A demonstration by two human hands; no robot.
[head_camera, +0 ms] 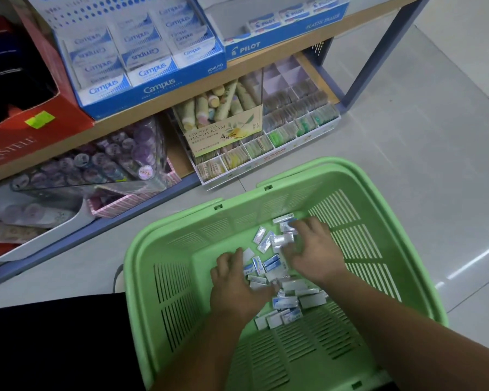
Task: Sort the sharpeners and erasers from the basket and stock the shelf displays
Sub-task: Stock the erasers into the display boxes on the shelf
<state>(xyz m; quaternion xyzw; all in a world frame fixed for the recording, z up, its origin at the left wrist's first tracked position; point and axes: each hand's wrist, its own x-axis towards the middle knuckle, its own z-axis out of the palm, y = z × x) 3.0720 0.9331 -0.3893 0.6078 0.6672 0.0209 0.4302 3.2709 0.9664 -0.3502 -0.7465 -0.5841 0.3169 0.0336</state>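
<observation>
Both my hands are inside the green basket, which stands on the grey floor in front of the shelf. On the bottom of the basket lie many small erasers in white and blue wrappers. They spread from the middle of the bottom toward the near edge, and a few lie closer to the far right corner. My right hand is over that far right part, and its fingers and thumb are curled round a few erasers in shiny wrappers. My left hand lies palm down on the left side of the pile, with the fingers bent over the erasers. Whether it really grasps any I cannot tell, because the hand hides them. On the upper board of the shelf stand a blue Campus box and, to its right, a blue Pilot box, both with white packs inside. Under them stands a white divided tray with small coloured packs.
</observation>
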